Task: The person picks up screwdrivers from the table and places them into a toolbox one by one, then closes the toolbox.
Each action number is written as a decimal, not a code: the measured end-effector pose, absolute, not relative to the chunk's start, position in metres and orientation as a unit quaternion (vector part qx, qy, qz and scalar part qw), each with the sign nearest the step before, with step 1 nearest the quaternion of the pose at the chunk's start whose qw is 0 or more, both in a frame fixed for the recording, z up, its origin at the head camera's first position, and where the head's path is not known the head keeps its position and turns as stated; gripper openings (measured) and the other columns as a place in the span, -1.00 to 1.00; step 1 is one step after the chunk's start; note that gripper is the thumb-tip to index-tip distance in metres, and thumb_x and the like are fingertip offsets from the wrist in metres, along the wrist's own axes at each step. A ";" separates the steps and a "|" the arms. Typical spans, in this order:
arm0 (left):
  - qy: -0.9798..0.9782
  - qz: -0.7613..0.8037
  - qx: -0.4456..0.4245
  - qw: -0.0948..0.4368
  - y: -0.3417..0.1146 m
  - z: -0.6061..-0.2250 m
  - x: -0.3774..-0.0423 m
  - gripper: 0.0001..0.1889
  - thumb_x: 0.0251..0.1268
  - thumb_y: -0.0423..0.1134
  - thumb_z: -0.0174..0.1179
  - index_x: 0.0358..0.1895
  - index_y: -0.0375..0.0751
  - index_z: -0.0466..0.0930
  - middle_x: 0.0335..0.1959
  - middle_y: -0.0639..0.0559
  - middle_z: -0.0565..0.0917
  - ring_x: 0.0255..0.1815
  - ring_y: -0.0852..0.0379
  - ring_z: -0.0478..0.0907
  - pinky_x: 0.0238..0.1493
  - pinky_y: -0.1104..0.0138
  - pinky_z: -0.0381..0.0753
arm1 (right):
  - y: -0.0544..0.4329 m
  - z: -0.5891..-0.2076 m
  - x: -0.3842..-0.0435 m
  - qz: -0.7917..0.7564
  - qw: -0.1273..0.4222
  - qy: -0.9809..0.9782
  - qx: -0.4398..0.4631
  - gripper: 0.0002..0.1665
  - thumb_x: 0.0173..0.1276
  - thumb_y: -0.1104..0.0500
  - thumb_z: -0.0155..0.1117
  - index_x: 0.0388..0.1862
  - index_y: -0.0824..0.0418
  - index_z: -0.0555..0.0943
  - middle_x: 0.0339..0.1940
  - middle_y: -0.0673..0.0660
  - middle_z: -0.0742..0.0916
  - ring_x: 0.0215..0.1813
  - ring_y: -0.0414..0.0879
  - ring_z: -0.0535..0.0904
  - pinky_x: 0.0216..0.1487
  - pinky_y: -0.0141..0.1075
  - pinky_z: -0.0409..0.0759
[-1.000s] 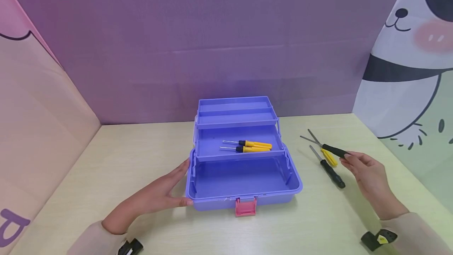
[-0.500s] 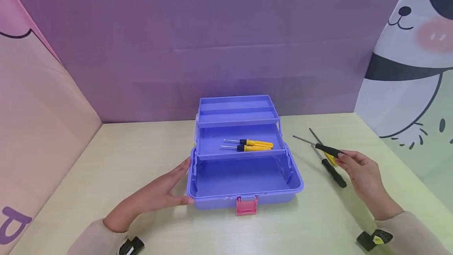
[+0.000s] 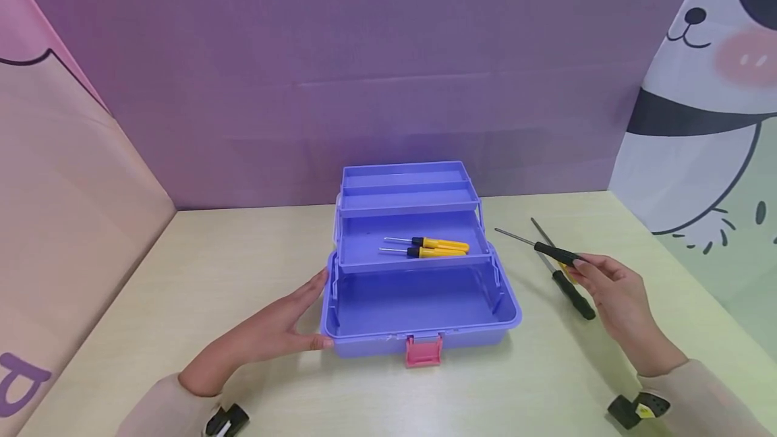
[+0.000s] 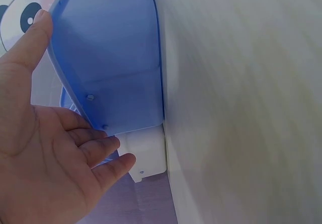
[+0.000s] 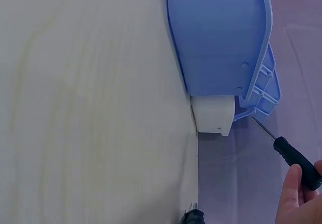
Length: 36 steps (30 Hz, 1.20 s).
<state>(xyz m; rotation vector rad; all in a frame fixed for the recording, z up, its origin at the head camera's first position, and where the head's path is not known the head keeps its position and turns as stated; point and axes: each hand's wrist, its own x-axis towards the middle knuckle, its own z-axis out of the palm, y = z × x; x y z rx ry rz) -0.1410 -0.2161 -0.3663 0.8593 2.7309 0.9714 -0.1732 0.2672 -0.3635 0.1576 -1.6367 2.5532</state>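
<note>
A purple-blue toolbox (image 3: 370,348) stands with its stepped trays raised. My left hand (image 3: 273,326) steadies it at the left end, fingers along the side wall and thumb at the front corner; in the left wrist view that hand (image 4: 50,148) has its fingers spread against the box. My right hand (image 3: 616,295) pinches the handle end of a black-handled screwdriver (image 3: 554,253), held above the table with its tip pointing left. Below it lie another black-handled screwdriver (image 3: 573,295) and a yellow-handled screwdriver (image 3: 542,230), mostly covered by the held one.
Two yellow-handled screwdrivers (image 3: 446,244) lie side by side in the middle tray (image 3: 364,231). A pink latch (image 3: 423,353) hangs at the box's front. A white lid part (image 5: 214,116) shows behind the box. Purple cloth (image 3: 388,73) closes off the table's back edge.
My right hand has moved left with the black-handled screwdriver, whose tip is closer to the toolbox. My left hand keeps its place on the box.
</note>
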 end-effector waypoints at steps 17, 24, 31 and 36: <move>0.903 0.317 0.283 0.063 -0.215 -0.365 -0.142 0.07 0.12 0.13 0.27 0.50 -0.28 -0.21 0.52 -0.19 -0.11 0.47 -0.25 -0.06 0.31 -0.11 0.19 | 0.262 -0.359 -0.172 0.844 0.043 -0.533 0.040 -0.72 0.35 0.46 0.08 -0.33 0.23 0.71 -0.33 0.04 0.75 -0.30 -0.19 0.71 -0.15 -0.47 0.62; 0.901 0.321 0.287 0.057 -0.217 -0.366 -0.142 0.07 0.11 0.12 0.29 0.50 -0.26 -0.21 0.52 -0.18 -0.11 0.46 -0.25 -0.05 0.30 -0.13 0.20 | 0.259 -0.356 -0.171 0.843 0.048 -0.534 0.049 -0.75 0.35 0.44 0.10 -0.31 0.23 0.70 -0.30 0.04 0.75 -0.29 -0.19 0.72 -0.14 -0.46 0.62; 0.899 0.325 0.288 0.054 -0.216 -0.366 -0.141 0.08 0.10 0.10 0.31 0.50 -0.26 -0.21 0.52 -0.16 -0.12 0.47 -0.20 -0.06 0.31 -0.10 0.19 | 0.255 -0.355 -0.170 0.845 0.056 -0.528 0.061 -0.77 0.35 0.44 0.10 -0.31 0.26 0.69 -0.30 0.05 0.73 -0.28 -0.18 0.71 -0.14 -0.45 0.62; 0.898 0.327 0.289 0.053 -0.215 -0.366 -0.142 0.08 0.09 0.10 0.31 0.51 -0.22 -0.22 0.53 -0.13 -0.11 0.48 -0.17 -0.05 0.31 -0.09 0.20 | 0.254 -0.354 -0.169 0.846 0.057 -0.526 0.067 -0.77 0.35 0.44 0.10 -0.30 0.26 0.69 -0.29 0.05 0.72 -0.28 -0.18 0.71 -0.13 -0.45 0.62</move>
